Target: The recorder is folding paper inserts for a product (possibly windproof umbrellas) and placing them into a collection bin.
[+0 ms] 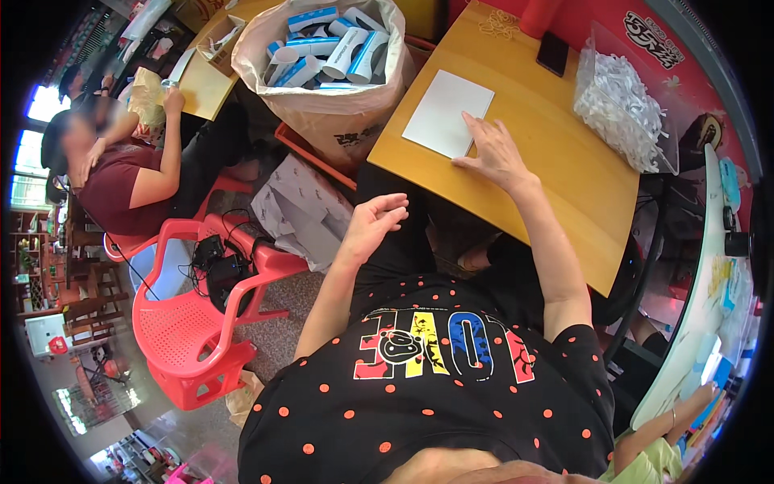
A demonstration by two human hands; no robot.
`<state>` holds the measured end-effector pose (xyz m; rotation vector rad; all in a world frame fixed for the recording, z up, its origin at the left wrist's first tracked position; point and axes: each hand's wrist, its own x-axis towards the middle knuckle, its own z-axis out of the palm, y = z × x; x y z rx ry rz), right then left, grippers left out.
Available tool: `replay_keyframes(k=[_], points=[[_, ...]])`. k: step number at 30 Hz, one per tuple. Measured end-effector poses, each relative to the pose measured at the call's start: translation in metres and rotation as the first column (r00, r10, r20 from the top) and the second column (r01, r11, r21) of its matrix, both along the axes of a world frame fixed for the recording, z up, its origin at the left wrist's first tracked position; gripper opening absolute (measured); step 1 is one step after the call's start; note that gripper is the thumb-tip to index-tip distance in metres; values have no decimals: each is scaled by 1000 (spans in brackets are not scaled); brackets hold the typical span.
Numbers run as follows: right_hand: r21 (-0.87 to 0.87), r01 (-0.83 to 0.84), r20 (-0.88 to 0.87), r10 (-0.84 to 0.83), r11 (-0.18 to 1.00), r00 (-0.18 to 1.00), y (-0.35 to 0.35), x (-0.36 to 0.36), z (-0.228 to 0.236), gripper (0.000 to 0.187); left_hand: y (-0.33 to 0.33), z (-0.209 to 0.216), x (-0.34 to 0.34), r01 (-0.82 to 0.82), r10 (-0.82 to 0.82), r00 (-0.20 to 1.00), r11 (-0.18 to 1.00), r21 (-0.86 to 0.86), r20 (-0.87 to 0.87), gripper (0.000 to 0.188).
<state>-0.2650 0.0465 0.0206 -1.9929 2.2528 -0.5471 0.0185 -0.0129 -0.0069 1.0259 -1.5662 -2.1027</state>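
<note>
Above the centre of the frame, white paper (446, 113) lies flat on the table, a smooth, matte rectangle set aslant near the table's left edge. At its lower right corner, the right hand (498, 153) is unclenched: thumb and forefinger stand well parted in a C, their tips at the paper's margin, the other fingers loosely bent. Whether the fingertips press on it cannot be told. Left of this, just off the table's edge, the left hand (376, 226) is released, palm turned inward, fingers gently curved and thumb near them. The table (564, 185) is of yellow-brown, faintly glossy wood with a rounded near corner. Toward its upper edge lie a dark, flat phone (552, 53) and a tangle of thin beige loops (500, 24); at right, a clear plastic container (667, 157) bears a heap of curled white strips (621, 105). At upper centre, a pale cloth sack (318, 113) with a soft, rolled rim contains smooth blue-and-white tubes (347, 52). At left, a red plastic chair (181, 315), its seat perforated, carries black cables and devices (218, 274); beyond, a person in maroon (133, 177) sits.
</note>
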Motion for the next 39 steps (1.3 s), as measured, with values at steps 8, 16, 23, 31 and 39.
replay_keyframes(k=[8,16,23,31,39], points=[[260,-91,-150,134,961,980,-7,-5,16,48,2,0,-10,68,-68,998,997,36,5,33],[260,-257,-180,308,931,934,-15,-13,16,30,7,9,-26,148,-147,989,989,13,-17,32],[-8,-229,-122,226,973,966,-7,3,3,15,15,3,-11,123,-123,992,992,17,-1,32],[-491,-168,-119,125,855,985,7,14,17,6,29,14,-5,126,-122,990,990,68,-67,37],[-472,-248,105,333,846,937,132,88,55,22,28,12,-8,374,277,750,571,731,-600,69]])
